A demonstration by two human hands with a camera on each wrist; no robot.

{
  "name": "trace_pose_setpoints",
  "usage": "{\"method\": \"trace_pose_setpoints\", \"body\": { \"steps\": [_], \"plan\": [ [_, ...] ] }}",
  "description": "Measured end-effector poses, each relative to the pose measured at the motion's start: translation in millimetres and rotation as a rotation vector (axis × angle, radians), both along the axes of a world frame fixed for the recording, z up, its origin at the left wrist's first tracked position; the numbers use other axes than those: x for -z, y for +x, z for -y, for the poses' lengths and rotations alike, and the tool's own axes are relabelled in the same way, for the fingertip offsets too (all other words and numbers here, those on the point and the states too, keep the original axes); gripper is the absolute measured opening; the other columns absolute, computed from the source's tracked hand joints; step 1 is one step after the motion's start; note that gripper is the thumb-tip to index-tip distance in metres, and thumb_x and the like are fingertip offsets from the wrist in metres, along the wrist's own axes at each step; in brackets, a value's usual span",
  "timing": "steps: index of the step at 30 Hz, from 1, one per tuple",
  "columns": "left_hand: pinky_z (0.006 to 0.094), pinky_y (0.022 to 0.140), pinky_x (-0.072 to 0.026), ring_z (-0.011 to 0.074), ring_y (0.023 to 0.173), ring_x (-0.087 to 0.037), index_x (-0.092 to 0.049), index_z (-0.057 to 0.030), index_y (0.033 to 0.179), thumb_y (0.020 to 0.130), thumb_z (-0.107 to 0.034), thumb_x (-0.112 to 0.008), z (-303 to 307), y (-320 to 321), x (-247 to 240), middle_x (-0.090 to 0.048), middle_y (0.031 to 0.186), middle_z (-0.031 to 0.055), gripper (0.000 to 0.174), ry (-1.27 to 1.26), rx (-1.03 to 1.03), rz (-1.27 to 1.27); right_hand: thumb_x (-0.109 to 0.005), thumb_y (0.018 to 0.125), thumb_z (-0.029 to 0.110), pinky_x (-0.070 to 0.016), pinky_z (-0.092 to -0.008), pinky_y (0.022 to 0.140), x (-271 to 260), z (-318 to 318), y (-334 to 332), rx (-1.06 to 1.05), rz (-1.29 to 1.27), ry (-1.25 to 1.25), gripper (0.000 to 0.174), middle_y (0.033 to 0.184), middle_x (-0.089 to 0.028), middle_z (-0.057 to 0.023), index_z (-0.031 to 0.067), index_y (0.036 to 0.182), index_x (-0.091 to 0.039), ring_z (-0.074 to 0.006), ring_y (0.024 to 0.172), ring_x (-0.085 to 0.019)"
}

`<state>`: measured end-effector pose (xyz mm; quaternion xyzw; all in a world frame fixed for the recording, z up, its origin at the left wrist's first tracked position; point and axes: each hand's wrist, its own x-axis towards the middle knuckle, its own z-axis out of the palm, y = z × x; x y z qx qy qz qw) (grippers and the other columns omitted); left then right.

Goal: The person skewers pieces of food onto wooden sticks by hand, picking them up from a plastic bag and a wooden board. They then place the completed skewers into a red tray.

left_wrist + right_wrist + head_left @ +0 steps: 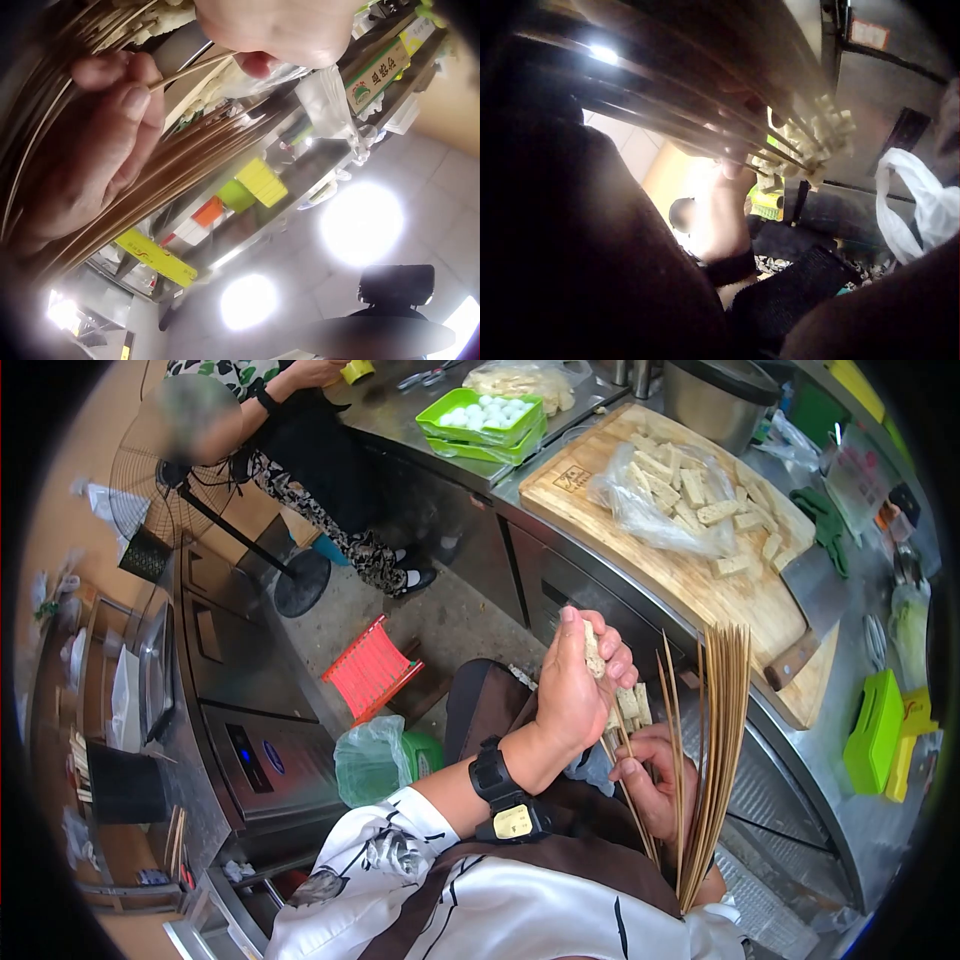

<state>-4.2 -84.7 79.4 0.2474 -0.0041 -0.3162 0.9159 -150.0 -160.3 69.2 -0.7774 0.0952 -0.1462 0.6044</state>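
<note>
Pale food (594,652) sits in the curled left hand (575,688), and the right hand (655,785) pinches a thin stick (191,71) pointing toward it, so a crooked push might split the food or poke the palm.

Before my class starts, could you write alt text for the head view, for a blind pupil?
A left hand grips a pale piece beside the right hand, which holds thin sticks. Beyond, more pieces and a cleaver lie on a board.

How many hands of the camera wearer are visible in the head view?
2: the left hand holds a pale strip; the right hand, lower and further right, grips thin sticks.
</note>
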Motion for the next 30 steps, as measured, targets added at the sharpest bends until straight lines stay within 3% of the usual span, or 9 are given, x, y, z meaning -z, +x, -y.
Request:
{"method": "trace_pose_setpoints", "body": {
  "steps": [7, 16, 24, 30],
  "plan": [
    [0.0280, 0.057, -0.0375, 0.0121, 0.060, -0.039, -0.042, -0.0126, 0.091, 0.103, -0.044, -0.032, 3, -7, -6, -0.039, 0.073, -0.0002, 0.035, 0.051, 0.025, 0.079, -0.061, 0.085, 0.003, -0.0442, -0.0345, 0.081, -1, 6, 0, -0.049, 0.056, -0.113, 0.005, 0.076, -0.064, -0.0057, 0.0011, 0.087, -0.065, -0.0223, 0.088, -0.055],
    [0.0288, 0.056, -0.0429, 0.0121, 0.059, -0.041, -0.040, -0.0101, 0.092, 0.105, -0.041, -0.027, 6, -14, -7, -0.039, 0.072, 0.0018, 0.035, 0.108, 0.045, 0.197, -0.061, 0.085, 0.002, -0.0445, -0.0344, 0.080, 4, 5, -1, -0.009, 0.027, 0.013, 0.004, 0.075, -0.064, -0.0062, 0.0007, 0.087, -0.064, -0.0229, 0.087, -0.056],
    [0.0293, 0.058, -0.0414, 0.0131, 0.061, -0.040, -0.040, -0.0115, 0.092, 0.104, -0.040, -0.029, 11, -29, -10, -0.040, 0.074, 0.0019, 0.033, 0.107, 0.056, 0.198, -0.060, 0.084, 0.002, -0.0436, -0.0360, 0.083, 9, 6, -3, 0.052, 0.056, 0.097, 0.004, 0.075, -0.063, -0.0057, 0.0019, 0.087, -0.062, -0.0229, 0.086, -0.056],
    [0.0297, 0.060, -0.0425, 0.0138, 0.063, -0.040, -0.039, -0.0116, 0.092, 0.104, -0.040, -0.028, 14, -39, -8, -0.040, 0.075, 0.0029, 0.033, 0.154, 0.055, 0.230, -0.061, 0.084, 0.002, -0.0432, -0.0361, 0.083, 10, 10, -4, 0.029, 0.098, 0.037, 0.006, 0.081, -0.063, -0.0082, 0.0011, 0.090, -0.062, -0.0237, 0.086, -0.056]
  ]
}}
